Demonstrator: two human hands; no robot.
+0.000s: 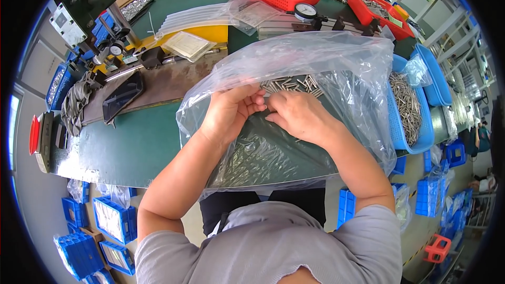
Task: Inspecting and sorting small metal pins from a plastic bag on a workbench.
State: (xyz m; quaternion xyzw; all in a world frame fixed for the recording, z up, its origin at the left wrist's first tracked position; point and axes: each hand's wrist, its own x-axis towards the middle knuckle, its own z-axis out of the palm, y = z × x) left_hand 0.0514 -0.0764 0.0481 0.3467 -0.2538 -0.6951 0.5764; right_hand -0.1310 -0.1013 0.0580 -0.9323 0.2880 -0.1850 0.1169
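Over a large clear plastic bag [336, 55] spread on the green table, my two hands almost meet at the fingertips. My left hand [231, 109] is turned partly palm up, its fingers curled inward. Beside it, my right hand [301, 115] is palm down with its thumb and fingers drawn together. Whatever either hand holds is too small or hidden to make out. Just beyond my fingers, a loose pile of short metal pins [310, 85] lies on the plastic, partly covered by my hands.
A blue basket [427, 135] heaped with metal pins stands at the right. Red baskets [288, 1] of metal parts and a dial gauge [305, 12] are at the back. On the left are a dark phone [122, 96], a grey cloth [79, 104] and a gauge stand [122, 18].
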